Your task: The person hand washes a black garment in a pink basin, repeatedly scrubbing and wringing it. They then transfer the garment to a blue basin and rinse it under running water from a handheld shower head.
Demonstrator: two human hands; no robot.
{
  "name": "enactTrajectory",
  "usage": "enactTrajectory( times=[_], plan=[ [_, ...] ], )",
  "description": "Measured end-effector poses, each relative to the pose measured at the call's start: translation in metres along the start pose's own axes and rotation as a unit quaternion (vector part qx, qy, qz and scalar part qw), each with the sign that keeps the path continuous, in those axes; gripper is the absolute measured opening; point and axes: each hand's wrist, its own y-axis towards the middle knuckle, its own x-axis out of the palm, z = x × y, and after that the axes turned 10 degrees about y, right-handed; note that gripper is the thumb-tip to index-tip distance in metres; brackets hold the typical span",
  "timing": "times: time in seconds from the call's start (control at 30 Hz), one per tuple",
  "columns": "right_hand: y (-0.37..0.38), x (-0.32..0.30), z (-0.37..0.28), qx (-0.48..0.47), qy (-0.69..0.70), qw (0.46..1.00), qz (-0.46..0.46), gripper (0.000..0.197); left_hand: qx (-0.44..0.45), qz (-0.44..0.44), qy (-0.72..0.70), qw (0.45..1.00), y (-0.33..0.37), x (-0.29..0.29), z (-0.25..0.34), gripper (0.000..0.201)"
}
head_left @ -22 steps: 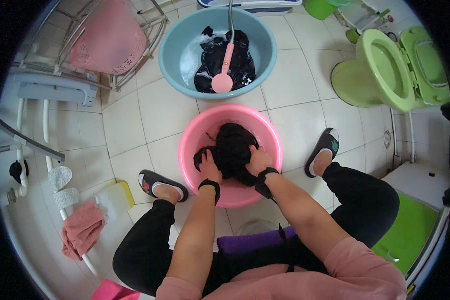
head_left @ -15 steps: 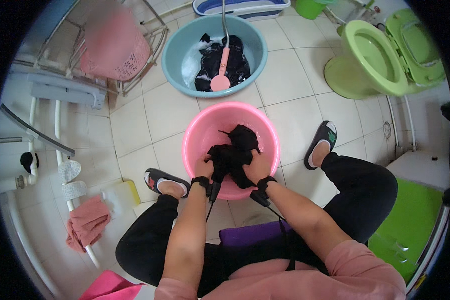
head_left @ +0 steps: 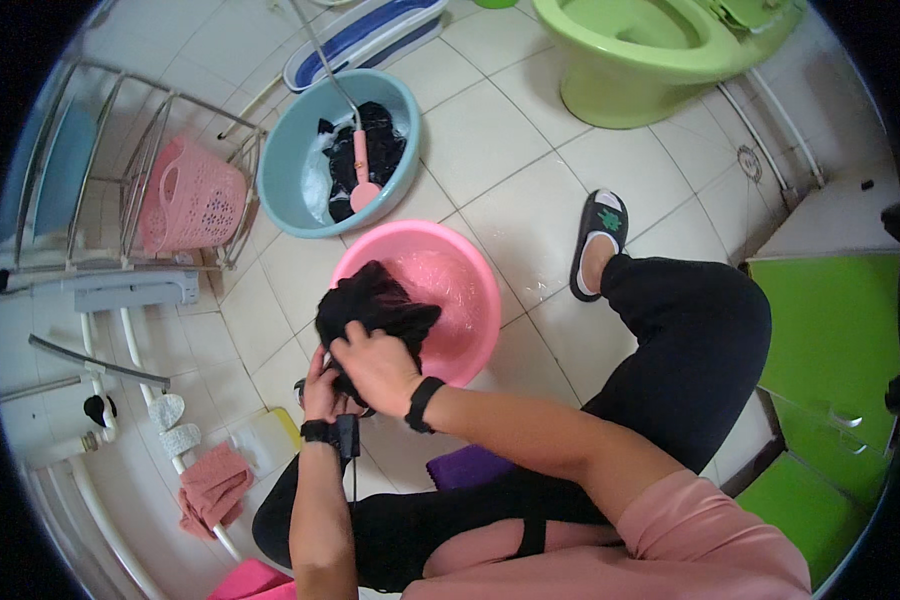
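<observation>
A wet, bunched-up black garment (head_left: 375, 298) is lifted over the left rim of the pink basin (head_left: 485, 335). My left hand (head_left: 322, 392) is closed on its lower left end, just outside the rim. Above and beside it, my right hand (head_left: 380, 368) grips the cloth with bent fingers, the back of the hand upward. Part of the left fingers is hidden behind the fabric and the right hand. Clear water glistens in the uncovered right part of the basin. Both wrists wear black straps, and a small black device hangs at the left one.
Behind stands a blue basin (head_left: 275, 185) with suds, dark clothes and a pink shower head (head_left: 366, 193). A folded blue-white tub (head_left: 370, 42) lies farther back. On the left is a rack with a pink basket (head_left: 205, 200); to the right, a green toilet (head_left: 620, 95) and green cabinet (head_left: 820, 330).
Both hands have moved left with the black garment, from the basin's middle to its left rim. My right hand now lies across close to the left. The view has turned rightward.
</observation>
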Motion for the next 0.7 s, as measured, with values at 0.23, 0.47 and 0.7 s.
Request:
enactTrajectory(
  times=[0.23,0.47,0.7],
  plan=[
    [0.007,-0.013,-0.042,-0.068,-0.138,0.987,-0.036,0.033,0.016,0.024,-0.081,0.996,-0.022,-0.002,0.006,0.050],
    [0.026,-0.006,-0.014,-0.020,-0.210,0.969,-0.130,0.032,-0.044,0.039,-0.174,0.983,0.011,0.022,-0.057,0.054],
    [0.031,0.031,0.113,0.039,-0.126,0.984,-0.123,0.025,-0.036,-0.018,0.020,0.999,0.044,0.087,-0.096,0.069]
  ],
)
